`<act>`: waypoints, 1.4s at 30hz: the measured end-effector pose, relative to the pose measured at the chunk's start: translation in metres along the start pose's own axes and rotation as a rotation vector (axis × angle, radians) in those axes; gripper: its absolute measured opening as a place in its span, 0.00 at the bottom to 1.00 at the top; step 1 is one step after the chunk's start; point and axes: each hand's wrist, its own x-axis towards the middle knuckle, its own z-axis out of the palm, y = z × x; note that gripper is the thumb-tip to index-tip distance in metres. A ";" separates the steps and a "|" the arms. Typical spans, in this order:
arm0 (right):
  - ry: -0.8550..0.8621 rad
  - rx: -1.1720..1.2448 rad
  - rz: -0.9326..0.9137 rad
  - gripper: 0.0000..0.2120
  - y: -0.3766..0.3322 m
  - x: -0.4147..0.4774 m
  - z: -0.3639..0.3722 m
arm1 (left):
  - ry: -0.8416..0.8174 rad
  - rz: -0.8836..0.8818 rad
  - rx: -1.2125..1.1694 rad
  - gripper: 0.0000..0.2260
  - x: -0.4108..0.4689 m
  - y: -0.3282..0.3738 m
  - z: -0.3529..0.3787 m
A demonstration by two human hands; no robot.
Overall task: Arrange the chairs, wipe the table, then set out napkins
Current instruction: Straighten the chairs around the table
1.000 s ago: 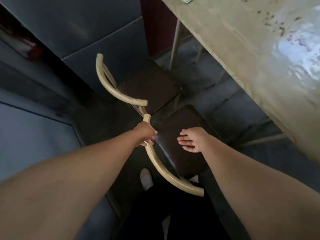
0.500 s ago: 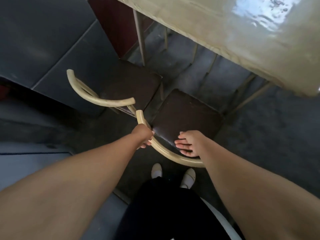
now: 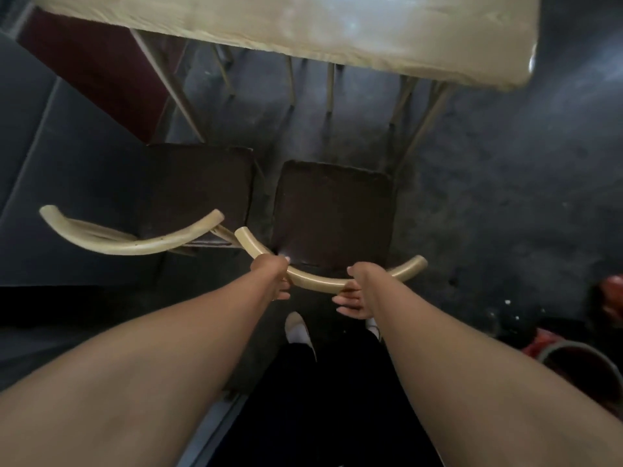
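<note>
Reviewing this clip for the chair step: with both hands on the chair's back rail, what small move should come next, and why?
Probably push the chair straight forward toward the table. The left hand and right hand hold its curved back rail, and its seat stands clear of the table edge, level with the neighbouring chair.

A white shoe (image 3: 297, 328) on dark floor (image 3: 488, 170); red objects (image 3: 612, 291) at right.
</note>
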 end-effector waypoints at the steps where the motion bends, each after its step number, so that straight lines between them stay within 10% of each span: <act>1: 0.022 0.024 0.006 0.15 0.000 0.000 0.005 | -0.023 -0.014 -0.004 0.21 0.003 -0.001 0.001; 12: 0.028 0.626 0.014 0.21 0.005 0.036 0.021 | -0.173 -0.106 -0.136 0.14 0.031 0.000 0.016; 22: -0.005 0.628 -0.058 0.22 -0.041 0.005 0.005 | -0.180 -0.127 -0.223 0.06 0.028 0.058 0.020; 42: -0.016 0.662 -0.311 0.26 -0.278 0.000 -0.022 | -0.166 0.060 -0.344 0.20 0.080 0.280 0.079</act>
